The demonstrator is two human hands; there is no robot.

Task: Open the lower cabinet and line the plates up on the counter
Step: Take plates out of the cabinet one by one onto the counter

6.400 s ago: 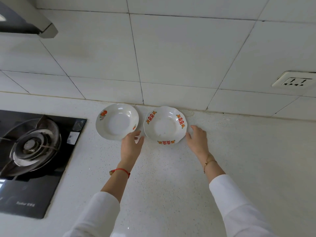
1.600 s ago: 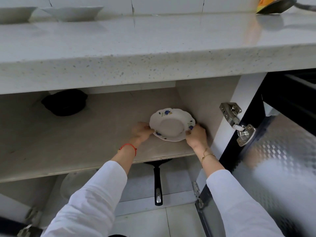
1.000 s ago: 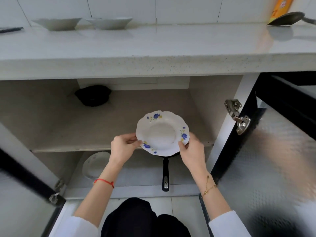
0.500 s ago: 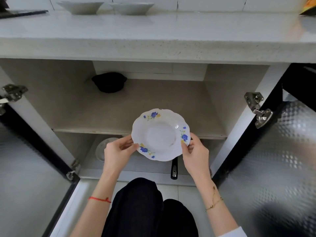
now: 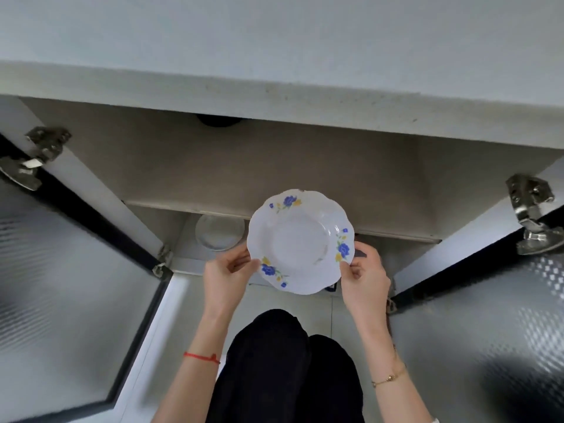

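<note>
A white scalloped plate with blue flowers (image 5: 300, 241) hangs in front of the open lower cabinet (image 5: 274, 166). My left hand (image 5: 227, 274) pinches its left rim and my right hand (image 5: 364, 277) pinches its right rim. The plate faces up towards the camera, level with the cabinet's middle shelf edge. Above it runs the pale counter (image 5: 274, 41), seen from its front edge. The two plates standing on the counter are out of view now.
Both cabinet doors (image 5: 70, 288) stand open, left and right (image 5: 488, 315), with metal hinges. Another pale plate (image 5: 219, 232) lies on the bottom shelf. A dark object (image 5: 221, 120) sits at the back of the middle shelf. My dark-clad knees (image 5: 283, 361) are below.
The plate came out of the cabinet shelf in both hands and has been drawn towards me. The view has risen and tilted down, so the counter's back is lost from sight.
</note>
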